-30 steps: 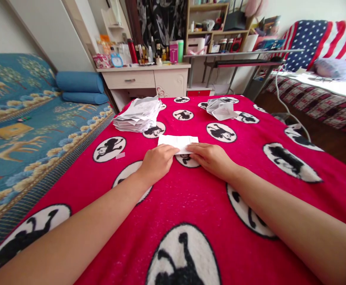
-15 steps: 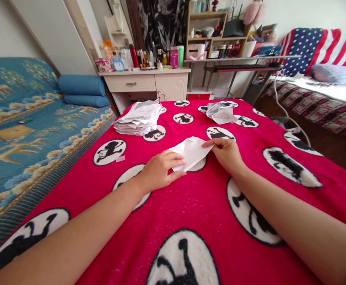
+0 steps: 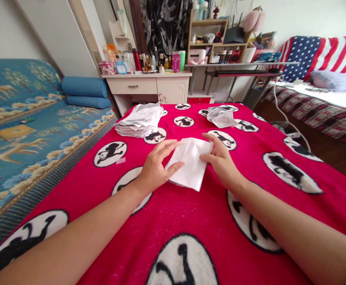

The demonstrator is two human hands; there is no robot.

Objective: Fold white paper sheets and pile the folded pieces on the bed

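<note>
Between my two hands is a creased white sheet of paper (image 3: 190, 166), its near edge now open toward me above the red blanket. My left hand (image 3: 157, 162) has its thumb on the paper's face and its fingers along the left edge. On the right edge, my right hand (image 3: 220, 160) holds the paper with its thumb against it and the index finger reaching past the top corner. Beyond my left hand lies a thick stack of papers (image 3: 140, 120). A smaller pile of folded papers (image 3: 221, 116) sits beyond my right hand.
The red blanket (image 3: 173, 221) with white ovals and black monkey figures covers the surface. A small pale scrap (image 3: 121, 160) lies on its left part. A blue patterned sofa (image 3: 42, 138) stands left, a cluttered dresser (image 3: 134, 85) at the back, a bed (image 3: 315, 103) at right.
The paper, folded narrow before, has spread open toward me and shows a larger face. My left fingers have lifted to its upper left edge; my right hand has shifted its grip along the right side.
</note>
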